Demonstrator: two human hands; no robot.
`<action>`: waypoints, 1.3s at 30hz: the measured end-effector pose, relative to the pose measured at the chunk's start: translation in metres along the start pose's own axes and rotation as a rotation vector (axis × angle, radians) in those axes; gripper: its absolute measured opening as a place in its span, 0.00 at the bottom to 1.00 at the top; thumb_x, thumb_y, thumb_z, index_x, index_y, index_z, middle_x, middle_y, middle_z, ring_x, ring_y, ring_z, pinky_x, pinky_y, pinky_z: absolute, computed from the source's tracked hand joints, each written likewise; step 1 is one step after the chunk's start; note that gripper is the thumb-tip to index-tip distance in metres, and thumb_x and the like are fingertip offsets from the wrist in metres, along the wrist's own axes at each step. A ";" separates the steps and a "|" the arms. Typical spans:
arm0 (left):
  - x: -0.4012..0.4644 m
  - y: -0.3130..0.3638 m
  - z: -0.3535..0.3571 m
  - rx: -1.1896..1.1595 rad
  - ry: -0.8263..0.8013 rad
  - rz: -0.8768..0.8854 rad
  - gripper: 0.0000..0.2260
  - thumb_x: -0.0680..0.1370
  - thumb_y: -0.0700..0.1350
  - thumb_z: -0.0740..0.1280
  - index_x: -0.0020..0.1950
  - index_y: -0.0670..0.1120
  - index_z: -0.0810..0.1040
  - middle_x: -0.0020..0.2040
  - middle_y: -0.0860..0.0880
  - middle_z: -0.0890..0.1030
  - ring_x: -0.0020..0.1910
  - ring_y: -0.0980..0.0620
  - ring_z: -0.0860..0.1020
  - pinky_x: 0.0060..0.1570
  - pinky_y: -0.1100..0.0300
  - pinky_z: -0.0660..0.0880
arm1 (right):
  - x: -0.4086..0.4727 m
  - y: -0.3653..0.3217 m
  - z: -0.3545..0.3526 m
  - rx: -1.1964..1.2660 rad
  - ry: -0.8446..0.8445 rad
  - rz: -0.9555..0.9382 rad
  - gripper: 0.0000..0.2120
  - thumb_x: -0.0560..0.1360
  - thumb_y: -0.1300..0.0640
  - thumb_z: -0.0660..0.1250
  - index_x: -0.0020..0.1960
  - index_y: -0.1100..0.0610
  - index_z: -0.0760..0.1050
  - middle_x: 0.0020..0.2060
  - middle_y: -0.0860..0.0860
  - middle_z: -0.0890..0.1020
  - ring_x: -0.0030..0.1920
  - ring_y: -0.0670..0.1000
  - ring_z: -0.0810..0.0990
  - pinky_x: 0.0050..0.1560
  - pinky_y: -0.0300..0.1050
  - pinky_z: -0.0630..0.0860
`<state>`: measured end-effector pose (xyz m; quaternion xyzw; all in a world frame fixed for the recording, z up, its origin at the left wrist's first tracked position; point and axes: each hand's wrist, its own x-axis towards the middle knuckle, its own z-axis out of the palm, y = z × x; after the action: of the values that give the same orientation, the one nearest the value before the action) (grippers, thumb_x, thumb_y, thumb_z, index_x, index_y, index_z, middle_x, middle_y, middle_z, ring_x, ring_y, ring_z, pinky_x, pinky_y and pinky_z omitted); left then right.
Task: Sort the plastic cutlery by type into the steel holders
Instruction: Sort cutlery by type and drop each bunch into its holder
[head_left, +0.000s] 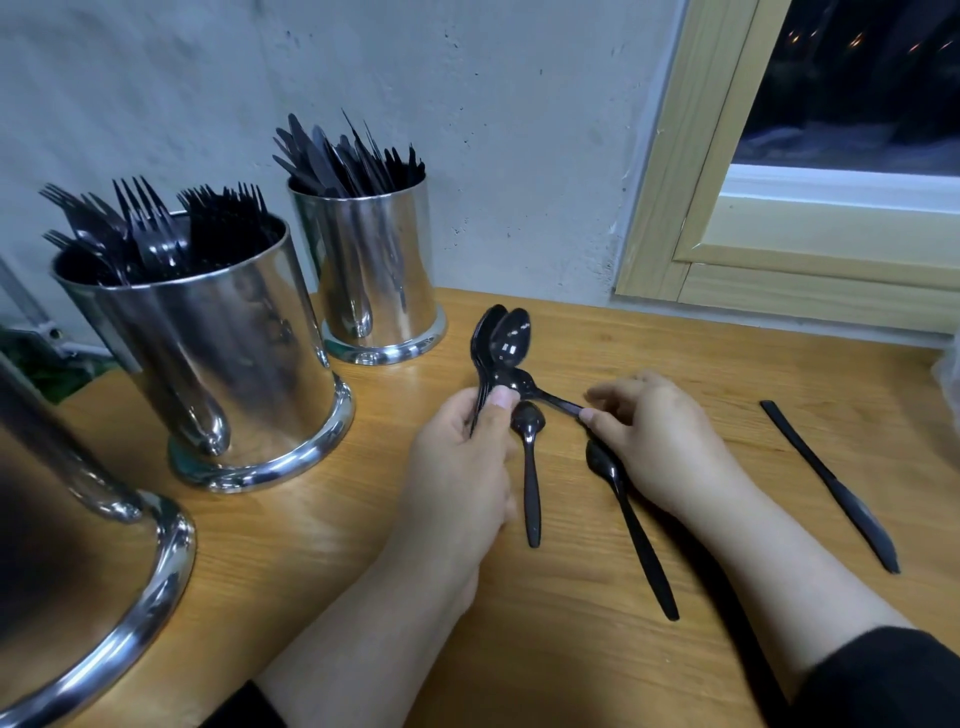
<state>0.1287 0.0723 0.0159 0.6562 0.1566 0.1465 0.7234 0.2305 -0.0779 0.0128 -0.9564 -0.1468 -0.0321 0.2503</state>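
Two loose spoons lie on the wooden table (363, 545) in the head view: a short spoon (531, 483) just right of the left hand (462, 467), and a long spoon (631, 530) partly under the right hand (660, 441). Left hand grips a bundle of spoons (501, 338), bowls up. Right hand pinches the handle of another spoon (540, 392), its bowl touching the bundle.

Risk: bundle is fanned and held only at the handles, so adding one crosswise could splay it and drop some.

One knife (831, 486) lies well apart to the right. Fork holder (223, 364) and knife holder (379, 280) stand left, both full. A third holder (78, 571) sits nearest, contents out of frame.
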 end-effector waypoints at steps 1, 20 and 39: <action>0.000 0.000 0.000 -0.022 0.010 -0.008 0.10 0.85 0.52 0.60 0.54 0.54 0.81 0.30 0.56 0.72 0.26 0.56 0.66 0.26 0.60 0.67 | -0.001 -0.003 0.000 -0.021 -0.002 -0.008 0.14 0.79 0.46 0.67 0.62 0.48 0.80 0.51 0.47 0.77 0.57 0.51 0.76 0.62 0.55 0.74; 0.009 0.003 -0.002 -0.292 0.182 -0.070 0.13 0.87 0.53 0.57 0.55 0.49 0.79 0.32 0.52 0.68 0.26 0.56 0.65 0.25 0.60 0.64 | -0.037 -0.060 0.003 0.706 -0.004 -0.081 0.06 0.76 0.58 0.73 0.50 0.48 0.83 0.37 0.48 0.85 0.33 0.38 0.78 0.37 0.27 0.71; 0.007 0.005 -0.004 -0.168 0.155 -0.074 0.17 0.85 0.56 0.60 0.45 0.46 0.77 0.29 0.54 0.72 0.30 0.54 0.72 0.32 0.57 0.71 | -0.030 -0.027 -0.016 0.359 0.161 -0.058 0.10 0.80 0.47 0.65 0.49 0.50 0.83 0.41 0.41 0.82 0.45 0.40 0.79 0.43 0.33 0.72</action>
<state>0.1334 0.0798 0.0203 0.5738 0.2233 0.1826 0.7665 0.1941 -0.0709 0.0358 -0.8863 -0.1569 -0.0891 0.4266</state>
